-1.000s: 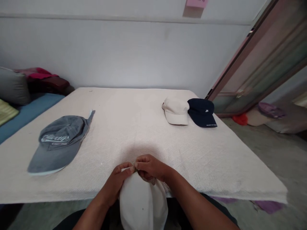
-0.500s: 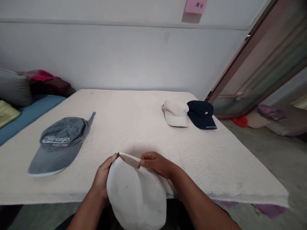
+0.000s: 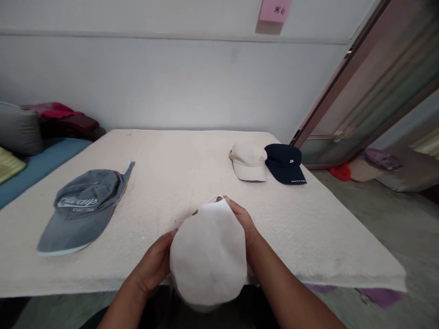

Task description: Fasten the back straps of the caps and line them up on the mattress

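A white cap [image 3: 208,256] is held between my two hands at the table's near edge, its rounded crown toward me and its back strap at the far side. My left hand [image 3: 159,258] grips the cap's left side, with the fingertips hidden behind the fabric. On the right side, my right hand [image 3: 244,224] closes round the rim near the strap, its fingers mostly out of sight. To the left lies a grey-blue cap [image 3: 85,208] with white lettering. Farther off at the right, a cream cap [image 3: 247,161] touches a navy cap [image 3: 285,163].
A cream textured cloth [image 3: 178,173] covers the table, which reaches the white wall [image 3: 154,82]. Beyond its left edge are a grey cushion [image 3: 20,130] and a blue surface [image 3: 56,153]. A sliding door [image 3: 360,91] stands at the right, with a pink note [image 3: 274,10] on the wall.
The white cap has moved up and slightly right and tilted, so more of its crown top shows. My right hand has shifted from the strap to the cap's right side. The other caps stay put.
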Motion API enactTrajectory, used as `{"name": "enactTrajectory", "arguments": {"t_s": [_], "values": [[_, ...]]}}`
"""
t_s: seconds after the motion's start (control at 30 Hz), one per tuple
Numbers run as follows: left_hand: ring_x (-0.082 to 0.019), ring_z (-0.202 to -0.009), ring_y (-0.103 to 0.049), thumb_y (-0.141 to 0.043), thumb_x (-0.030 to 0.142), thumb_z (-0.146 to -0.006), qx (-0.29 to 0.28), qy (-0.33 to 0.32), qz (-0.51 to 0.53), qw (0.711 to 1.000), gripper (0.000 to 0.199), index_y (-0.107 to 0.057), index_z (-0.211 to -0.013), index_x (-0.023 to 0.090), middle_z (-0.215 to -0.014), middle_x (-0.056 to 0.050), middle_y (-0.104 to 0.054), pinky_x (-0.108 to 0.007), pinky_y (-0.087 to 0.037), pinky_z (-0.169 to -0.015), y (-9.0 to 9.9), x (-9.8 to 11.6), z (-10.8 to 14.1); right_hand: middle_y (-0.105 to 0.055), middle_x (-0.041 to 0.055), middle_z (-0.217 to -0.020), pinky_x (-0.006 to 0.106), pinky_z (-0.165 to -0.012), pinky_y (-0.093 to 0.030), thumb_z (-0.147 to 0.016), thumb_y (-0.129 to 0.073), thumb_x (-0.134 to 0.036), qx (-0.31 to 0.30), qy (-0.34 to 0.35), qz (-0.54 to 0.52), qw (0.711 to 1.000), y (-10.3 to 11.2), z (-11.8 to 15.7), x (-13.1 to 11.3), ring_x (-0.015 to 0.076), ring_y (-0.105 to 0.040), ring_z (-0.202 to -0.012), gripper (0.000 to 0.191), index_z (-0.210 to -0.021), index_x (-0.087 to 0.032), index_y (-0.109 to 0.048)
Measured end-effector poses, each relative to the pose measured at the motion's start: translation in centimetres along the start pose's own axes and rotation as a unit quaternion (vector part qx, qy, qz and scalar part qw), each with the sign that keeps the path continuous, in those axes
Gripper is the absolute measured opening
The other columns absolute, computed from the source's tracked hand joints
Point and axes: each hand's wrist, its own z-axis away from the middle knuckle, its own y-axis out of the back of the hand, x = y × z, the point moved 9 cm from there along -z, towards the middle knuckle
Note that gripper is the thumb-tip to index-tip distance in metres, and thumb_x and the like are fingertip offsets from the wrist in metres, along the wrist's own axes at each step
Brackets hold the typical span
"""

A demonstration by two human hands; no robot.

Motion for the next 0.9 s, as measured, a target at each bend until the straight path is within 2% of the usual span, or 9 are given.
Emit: {"name": "enactTrajectory", "arguments": {"t_s": [0.1,0.2,0.33,0.4,0.5,0.63,0.77,0.83,0.9], "values": [[-0.027,-0.090,-0.066,-0.060,0.015,-0.077,0.008,-0.046,-0.001,0.999,0.026,-0.070,-0.101,0.012,-0.086,-0.010,-0.074,-0.036,-0.050,-0.079,0.1,0.5,-0.4,-0.059,-0.0005,-0.066,0.027,-0.064,-0.044,-0.080,-0.053,-0.043,0.018,-0.009,-0.007,1.000,0.6,-0.3,-0.3,0.0141,-0.055,-0.062,0.024,-0.078,-0.019,-0.058],[-0.028,-0.089,-0.067,-0.056,0.014,-0.078,0.046,-0.074,0.048,0.995,0.028,-0.069,-0.103,0.011,-0.085,-0.011,-0.074,-0.038,-0.052,-0.078,0.6,1.5,-0.9,-0.062,0.0016,-0.066,0.028,-0.065,-0.044,-0.081,-0.052,-0.044,0.051,-0.049,0.003,0.998,1.4,-0.3,0.5,0.0165,-0.058,-0.063,0.028,-0.083,-0.018,-0.061],[-0.028,-0.085,-0.069,-0.044,0.014,-0.083,0.092,-0.111,0.145,0.979,0.032,-0.068,-0.104,0.009,-0.075,-0.011,-0.074,-0.040,-0.053,-0.080,1.8,3.8,-1.9,-0.065,0.0039,-0.069,0.029,-0.064,-0.044,-0.083,-0.048,-0.046,0.023,-0.058,0.009,0.998,1.2,-0.5,1.1,0.0175,-0.059,-0.064,0.033,-0.086,-0.017,-0.064],[-0.026,-0.087,-0.069,-0.039,0.015,-0.085,0.084,-0.165,0.184,0.965,0.035,-0.066,-0.109,0.011,-0.075,-0.010,-0.075,-0.041,-0.052,-0.084,2.3,5.7,-2.4,-0.065,0.0033,-0.069,0.029,-0.063,-0.044,-0.084,-0.047,-0.046,0.004,-0.042,0.017,0.999,1.0,-0.4,1.0,0.0164,-0.058,-0.062,0.035,-0.086,-0.016,-0.064],[-0.024,-0.092,-0.067,-0.036,0.017,-0.087,0.037,-0.219,0.225,0.949,0.040,-0.060,-0.119,0.015,-0.086,-0.009,-0.075,-0.041,-0.047,-0.092,2.6,8.1,-3.4,-0.066,0.0044,-0.074,0.029,-0.065,-0.046,-0.084,-0.048,-0.046,-0.012,-0.034,0.036,0.999,0.7,-0.1,1.0,0.0164,-0.059,-0.065,0.036,-0.092,-0.015,-0.064],[-0.023,-0.093,-0.067,-0.036,0.015,-0.087,0.002,-0.256,0.265,0.930,0.044,-0.053,-0.127,0.017,-0.097,-0.009,-0.073,-0.041,-0.042,-0.098,3.6,10.1,-4.5,-0.065,0.0068,-0.092,0.028,-0.067,-0.047,-0.076,-0.062,-0.030,-0.088,-0.036,0.079,0.992,-0.4,0.5,1.1,0.0167,-0.059,-0.076,0.037,-0.110,-0.016,-0.059],[-0.022,-0.089,-0.068,-0.036,0.016,-0.087,-0.002,-0.284,0.273,0.919,0.044,-0.052,-0.128,0.017,-0.098,-0.010,-0.073,-0.039,-0.045,-0.094,4.7,11.1,-5.0,-0.062,0.0060,-0.088,0.021,-0.052,-0.044,-0.072,-0.067,-0.023,-0.122,-0.059,0.134,0.982,0.2,0.4,1.7,0.0106,-0.056,-0.062,0.039,-0.108,-0.014,-0.059],[-0.020,-0.086,-0.069,-0.036,0.015,-0.088,0.008,-0.298,0.268,0.916,0.042,-0.053,-0.126,0.017,-0.095,-0.009,-0.073,-0.036,-0.049,-0.090,4.9,11.3,-5.1,-0.061,0.0054,-0.085,0.020,-0.049,-0.042,-0.073,-0.066,-0.023,-0.112,-0.042,0.142,0.983,0.9,-0.1,1.5,0.0080,-0.053,-0.056,0.036,-0.108,-0.013,-0.059],[-0.019,-0.084,-0.069,-0.039,0.019,-0.089,0.019,-0.313,0.266,0.912,0.038,-0.054,-0.123,0.015,-0.092,-0.010,-0.074,-0.033,-0.052,-0.085,4.8,11.3,-4.9,-0.061,0.0061,-0.088,0.020,-0.050,-0.043,-0.074,-0.065,-0.022,-0.095,-0.010,0.137,0.986,1.5,-0.9,0.9,0.0084,-0.053,-0.058,0.036,-0.109,-0.013,-0.058]]}}
